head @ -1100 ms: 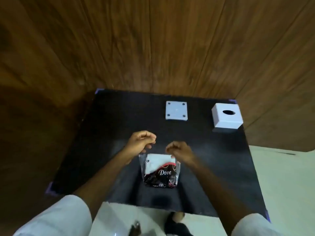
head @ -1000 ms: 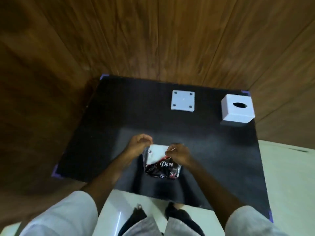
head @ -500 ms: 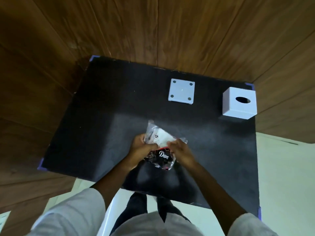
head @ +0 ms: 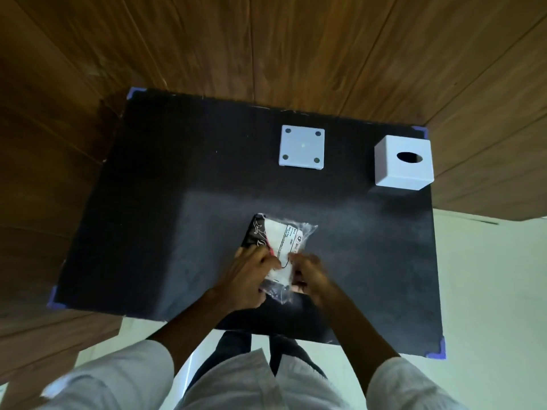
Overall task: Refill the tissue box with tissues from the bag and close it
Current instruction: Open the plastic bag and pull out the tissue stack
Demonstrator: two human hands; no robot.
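Near the counter's (head: 165, 202) near edge, left hand (head: 250, 278) and right hand (head: 310, 276) each pinch the tissue bag (head: 278, 241); light, soft, crinkly and slippery, probably best gripped at its film end.

A room in a home or office is shown: wood-panel walls (head: 296, 39) at 12 o'clock, a pale tiled floor (head: 488, 291) at 4 o'clock, a black tabletop (head: 177, 202).
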